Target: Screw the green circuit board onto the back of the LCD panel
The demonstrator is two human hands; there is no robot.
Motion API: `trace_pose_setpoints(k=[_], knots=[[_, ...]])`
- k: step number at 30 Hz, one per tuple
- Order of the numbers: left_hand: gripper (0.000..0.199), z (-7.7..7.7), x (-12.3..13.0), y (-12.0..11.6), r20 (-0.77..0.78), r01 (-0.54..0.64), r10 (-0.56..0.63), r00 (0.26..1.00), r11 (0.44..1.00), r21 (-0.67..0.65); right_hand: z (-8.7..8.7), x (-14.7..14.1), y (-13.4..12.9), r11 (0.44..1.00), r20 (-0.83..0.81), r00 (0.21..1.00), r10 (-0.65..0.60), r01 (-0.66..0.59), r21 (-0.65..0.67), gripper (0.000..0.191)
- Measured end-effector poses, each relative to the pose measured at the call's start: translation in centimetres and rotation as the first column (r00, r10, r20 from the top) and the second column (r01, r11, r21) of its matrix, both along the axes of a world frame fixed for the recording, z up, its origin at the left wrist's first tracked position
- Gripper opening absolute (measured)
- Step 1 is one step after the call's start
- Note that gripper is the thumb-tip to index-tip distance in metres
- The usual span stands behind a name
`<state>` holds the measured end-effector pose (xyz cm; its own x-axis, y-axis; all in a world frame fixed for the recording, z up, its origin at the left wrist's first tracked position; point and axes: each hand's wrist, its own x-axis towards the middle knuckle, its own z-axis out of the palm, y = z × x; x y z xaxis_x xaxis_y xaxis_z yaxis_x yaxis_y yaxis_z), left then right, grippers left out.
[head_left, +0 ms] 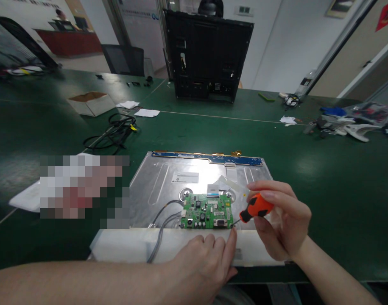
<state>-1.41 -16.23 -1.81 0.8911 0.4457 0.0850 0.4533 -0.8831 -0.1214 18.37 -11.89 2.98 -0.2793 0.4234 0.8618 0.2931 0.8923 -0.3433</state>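
My right hand (283,216) is closed on a short screwdriver (257,207) with an orange and black handle. Its thin shaft slants down to the lower right corner of a green circuit board (206,212). At that same corner rests the outstretched index finger of my left hand (206,262); the other fingers curl under, and I see nothing held there. Beneath the board lies the silver back of a display panel (168,186), with a blue circuit strip (196,157) along its far edge. A clear film (233,184) stands up near my right fingertips.
Grey cables (162,233) run from the board's left side over a white foam sheet (124,245). Black cables (113,131) and an open box (92,103) sit farther left. A black monitor housing (209,55) stands at the back; plastic bags and parts (349,120) are at right.
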Motion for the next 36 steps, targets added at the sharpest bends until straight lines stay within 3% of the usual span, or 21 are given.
trace_pose_setpoints(k=[5, 10, 15, 20, 27, 36], knots=[[0.06, 0.0, 0.0, 0.0, 0.013, -0.003, 0.003, 1.0, 1.0, 0.004, 0.5, -0.2, 0.2, 0.991, 0.006, 0.995, -0.103, 0.103, 0.086, 0.061], [0.061, 0.1, 0.0, 0.0, 0.006, 0.003, -0.003, 1.0, 1.0, -0.007, 1.0, -0.3, 0.0, 0.964, 0.046, 0.972, -0.232, 0.223, 0.145, 0.045], [0.063, 0.2, 0.0, 0.0, -0.006, 0.001, -0.002, 1.0, 1.0, -0.028, 1.0, -0.2, -0.1, 0.958, 0.051, 0.969, -0.241, 0.229, 0.173, 0.045], [0.059, 0.3, 0.0, 0.1, -0.029, 0.0, 0.0, 1.0, 1.0, -0.019, 0.4, -0.1, 0.0, 0.961, 0.033, 0.976, -0.213, 0.204, 0.184, 0.06], [0.06, 0.1, 0.0, 0.1, -0.046, -0.001, 0.0, 0.999, 1.0, -0.011, 0.0, 0.0, 0.0, 0.992, -0.01, 0.998, -0.061, 0.062, 0.109, 0.069], [0.061, 0.1, -0.1, -0.1, -0.034, -0.003, 0.003, 0.999, 1.0, 0.004, 0.7, 0.0, -0.2, 0.947, 0.033, 0.966, -0.255, 0.243, 0.208, 0.053]])
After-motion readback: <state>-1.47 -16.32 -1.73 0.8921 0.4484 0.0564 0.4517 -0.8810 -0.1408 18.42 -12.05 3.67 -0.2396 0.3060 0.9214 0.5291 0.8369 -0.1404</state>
